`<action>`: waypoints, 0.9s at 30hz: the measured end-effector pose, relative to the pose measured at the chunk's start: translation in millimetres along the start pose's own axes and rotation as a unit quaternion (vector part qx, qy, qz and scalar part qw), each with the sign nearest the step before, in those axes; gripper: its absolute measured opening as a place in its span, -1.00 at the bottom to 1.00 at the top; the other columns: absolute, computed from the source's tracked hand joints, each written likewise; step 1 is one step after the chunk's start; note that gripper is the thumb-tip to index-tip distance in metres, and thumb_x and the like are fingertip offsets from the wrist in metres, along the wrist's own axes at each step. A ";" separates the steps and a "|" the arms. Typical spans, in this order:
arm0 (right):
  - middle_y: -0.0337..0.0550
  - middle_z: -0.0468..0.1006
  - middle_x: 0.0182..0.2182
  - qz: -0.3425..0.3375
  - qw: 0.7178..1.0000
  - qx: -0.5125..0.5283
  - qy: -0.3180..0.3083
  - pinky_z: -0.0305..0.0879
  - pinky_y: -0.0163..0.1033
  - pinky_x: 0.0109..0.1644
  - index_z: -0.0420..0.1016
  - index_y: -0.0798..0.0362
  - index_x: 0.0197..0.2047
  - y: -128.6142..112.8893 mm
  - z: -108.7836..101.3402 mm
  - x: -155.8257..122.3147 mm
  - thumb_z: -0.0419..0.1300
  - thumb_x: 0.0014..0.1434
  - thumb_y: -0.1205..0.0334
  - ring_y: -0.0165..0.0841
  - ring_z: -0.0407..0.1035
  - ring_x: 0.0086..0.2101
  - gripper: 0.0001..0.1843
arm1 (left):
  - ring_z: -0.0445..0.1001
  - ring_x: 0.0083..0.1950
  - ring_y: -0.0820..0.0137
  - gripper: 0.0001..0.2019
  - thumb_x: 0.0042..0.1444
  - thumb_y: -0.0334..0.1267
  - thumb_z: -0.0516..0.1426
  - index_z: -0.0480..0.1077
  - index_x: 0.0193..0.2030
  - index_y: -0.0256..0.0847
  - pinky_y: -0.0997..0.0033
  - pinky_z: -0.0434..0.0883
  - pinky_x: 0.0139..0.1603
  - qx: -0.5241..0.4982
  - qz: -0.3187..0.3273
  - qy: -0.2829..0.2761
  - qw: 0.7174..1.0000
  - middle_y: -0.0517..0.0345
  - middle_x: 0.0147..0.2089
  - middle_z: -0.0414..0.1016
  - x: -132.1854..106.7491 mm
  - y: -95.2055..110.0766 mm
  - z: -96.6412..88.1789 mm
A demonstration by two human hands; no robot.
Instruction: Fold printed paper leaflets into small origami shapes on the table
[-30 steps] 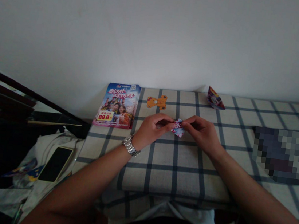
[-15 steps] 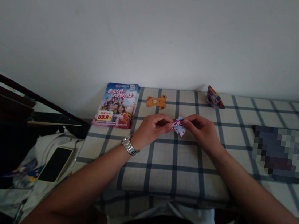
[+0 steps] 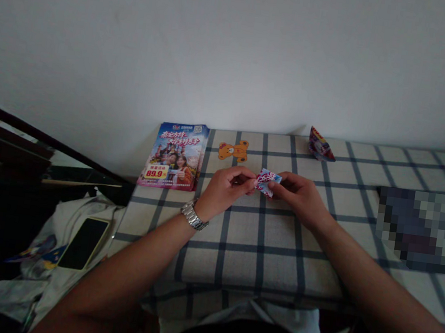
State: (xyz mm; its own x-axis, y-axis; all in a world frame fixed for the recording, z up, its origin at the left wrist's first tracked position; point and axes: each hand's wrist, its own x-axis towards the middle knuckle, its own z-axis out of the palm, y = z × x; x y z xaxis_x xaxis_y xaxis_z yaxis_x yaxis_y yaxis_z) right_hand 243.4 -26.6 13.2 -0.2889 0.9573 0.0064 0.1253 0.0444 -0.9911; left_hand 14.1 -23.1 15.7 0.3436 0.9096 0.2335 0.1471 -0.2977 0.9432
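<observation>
Fingers [image 3: 285, 193] pinching folded paper [image 3: 266, 178], checked tablecloth [image 3: 236, 264], pale wall [image 3: 237, 54]

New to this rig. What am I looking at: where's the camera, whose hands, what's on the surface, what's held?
There is no machine here: these are a person's own two bare hands, seen by one camera worn on the head, looking forward and down.

The left hand, with a metal watch on its wrist, and the right hand pinch a small folded paper between them, printed red, white and pale blue.

On the checked cloth lie a stack of flyers and a bear cutout. A folded printed piece stands near the wall. At the right is a dark item, pixelated, so I can't identify it. A phone lies off the cloth, to the left.
</observation>
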 end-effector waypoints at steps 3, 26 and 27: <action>-0.16 0.67 -0.34 0.000 1.000 0.027 0.011 0.53 -0.17 -0.20 0.64 -0.02 -0.21 -0.3 1.6 0.6 0.42 0.17 -0.14 -0.27 0.54 -0.32 -0.64 | 0.63 -0.33 0.47 -0.81 0.31 -0.12 0.26 0.52 -0.15 -0.22 0.55 0.54 -0.29 -0.019 -0.012 -0.016 1.000 0.13 -0.32 0.63 -0.4 0.0 2.4; -0.22 0.57 -0.50 -0.021 0.993 -0.119 -0.019 0.22 -0.27 -0.47 0.59 0.03 -0.33 -0.5 -0.3 -2.3 0.34 0.24 -0.13 -0.37 0.38 -0.50 -0.62 | 0.55 -0.35 0.49 -0.81 0.31 -0.11 0.25 0.53 -0.12 -0.19 0.64 0.49 -0.51 0.021 -0.014 -0.017 1.000 0.14 -0.27 0.59 -3.3 0.2 5.2; -0.22 0.58 -0.49 -0.021 0.993 -0.117 -0.017 0.23 -0.27 -0.47 0.59 0.03 -0.32 -0.7 -0.1 -2.2 0.34 0.24 -0.14 -0.36 0.39 -0.49 -0.62 | 0.55 -0.36 0.48 -0.81 0.30 -0.11 0.26 0.51 -0.13 -0.19 0.64 0.49 -0.53 0.010 -0.017 -0.016 1.000 0.14 -0.28 0.58 -3.3 -0.1 5.6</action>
State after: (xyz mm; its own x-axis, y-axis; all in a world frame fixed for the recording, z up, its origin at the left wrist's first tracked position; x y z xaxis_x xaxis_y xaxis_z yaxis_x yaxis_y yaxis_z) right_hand 244.0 -28.7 13.9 -0.3301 0.9432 0.0377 0.3290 0.1524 -0.9320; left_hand 18.1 -27.7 13.5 0.3680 0.9097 0.1925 0.1782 -0.2721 0.9456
